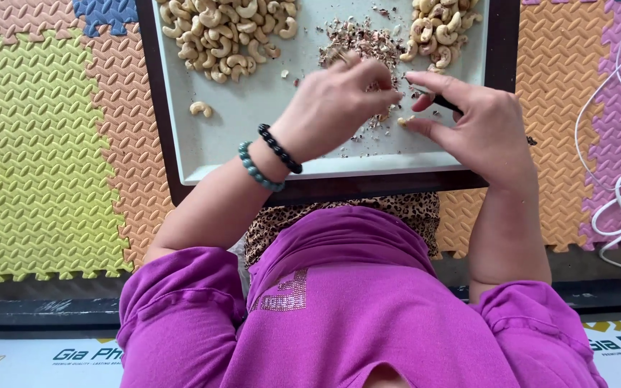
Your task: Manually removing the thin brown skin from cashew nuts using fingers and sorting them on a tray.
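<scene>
Cashew kernel [405,121] was pinched at the right hand's [479,129] fingertips, which also closed on a dark tool [443,103]; left hand [339,100] curled narrow beside it, contents unclear. Husk scraps [361,39] lay just beyond both hands. Two cashew piles [224,32] farther out on the tray [213,144]; which pile was peeled, unclear.

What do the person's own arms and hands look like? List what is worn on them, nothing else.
Both arms wear short magenta sleeves that end above the elbow, leaving the forearms bare. The left wrist carries two beaded bracelets: one black, one teal-green. The left hand has a ring. The right hand and wrist wear nothing visible.
</scene>
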